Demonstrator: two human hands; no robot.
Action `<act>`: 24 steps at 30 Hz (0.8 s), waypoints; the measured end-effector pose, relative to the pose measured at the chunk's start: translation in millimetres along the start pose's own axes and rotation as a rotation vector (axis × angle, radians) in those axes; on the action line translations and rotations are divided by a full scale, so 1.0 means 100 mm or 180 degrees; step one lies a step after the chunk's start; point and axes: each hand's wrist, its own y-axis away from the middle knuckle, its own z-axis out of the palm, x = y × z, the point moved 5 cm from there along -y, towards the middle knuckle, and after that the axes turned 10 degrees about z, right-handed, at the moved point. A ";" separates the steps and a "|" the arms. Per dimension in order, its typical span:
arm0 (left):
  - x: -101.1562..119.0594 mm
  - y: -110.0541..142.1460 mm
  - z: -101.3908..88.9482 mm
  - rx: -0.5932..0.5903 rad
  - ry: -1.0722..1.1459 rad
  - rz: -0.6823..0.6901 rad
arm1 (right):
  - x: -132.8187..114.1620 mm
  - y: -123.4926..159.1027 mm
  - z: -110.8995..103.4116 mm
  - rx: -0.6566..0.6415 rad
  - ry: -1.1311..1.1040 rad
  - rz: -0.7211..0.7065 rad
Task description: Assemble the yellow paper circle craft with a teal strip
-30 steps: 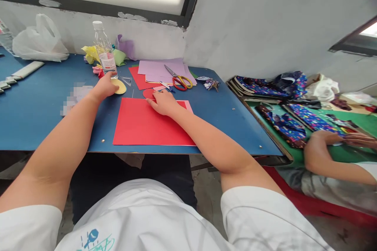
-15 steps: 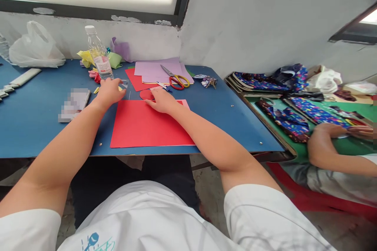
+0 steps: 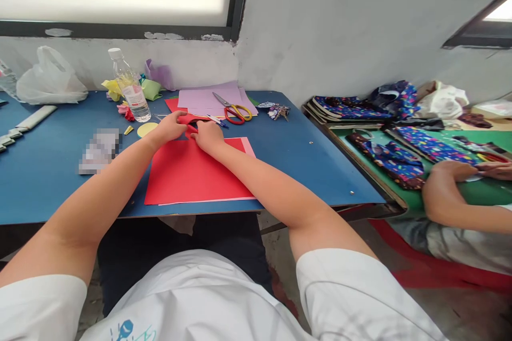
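Between my hands is a small piece of red paper, partly hidden by the fingers. My left hand pinches it from the left. From the right, my right hand is closed on it with bent fingers. Below them a large red sheet of paper lies flat, a pink sheet showing at its edge. A pale yellow paper circle rests beside my left wrist. Just behind my right hand is a blue and white pen.
Scissors lie on purple sheets, with keys to their right. A water bottle stands at the back; a blurred flat object lies left. At the green table, another person's arm is at work.
My left hand has moved right, from beside the bottle to my right hand, uncovering the yellow circle. The round red paper from the table is now held between both hands.
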 end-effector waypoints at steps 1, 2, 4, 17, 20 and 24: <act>-0.01 -0.03 0.02 0.0092 0.0198 -0.0086 | 0.00 0.01 -0.01 0.0045 -0.0076 -0.0031; -0.03 -0.07 0.03 0.0201 0.0399 -0.0175 | 0.00 0.02 -0.03 0.0099 -0.0163 -0.0068; -0.06 -0.17 0.05 0.0410 0.0807 -0.0325 | 0.02 0.01 -0.07 0.0218 -0.0359 -0.0118; -0.20 -0.44 0.11 0.0325 0.2241 -0.0568 | 0.20 -0.23 0.14 0.0116 -0.1188 -0.0338; -0.14 -0.48 0.11 0.0344 0.2218 -0.0382 | 0.12 -0.20 0.16 0.0106 -0.1098 -0.0694; -0.06 -0.49 0.05 0.0398 0.1955 -0.0135 | 0.07 -0.22 0.21 0.0026 -0.0753 -0.0936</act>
